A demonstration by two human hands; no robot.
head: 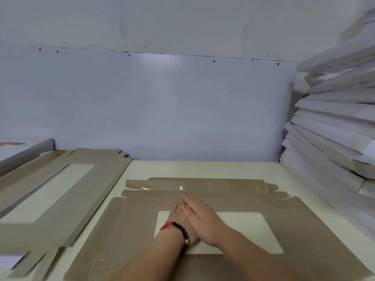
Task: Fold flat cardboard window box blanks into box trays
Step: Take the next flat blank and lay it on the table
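Note:
A flat brown cardboard window box blank (125, 224) lies on the pale table in front of me, its clear window in the middle and its far flaps folded toward the wall. My right hand (200, 216) lies flat with straight fingers, crossing over my left hand (178, 220), which wears a red and black bead bracelet. Both hands press down near the window's far left edge, fingertips reaching the fold line of the far flap (203, 185). Most of the left hand is hidden under the right.
A stack of flat brown blanks (56, 191) lies to the left. Folded white box trays (332, 126) are piled high along the right side. A white board (24, 149) sits at the far left. A grey wall panel (162, 108) stands behind the table (182, 169).

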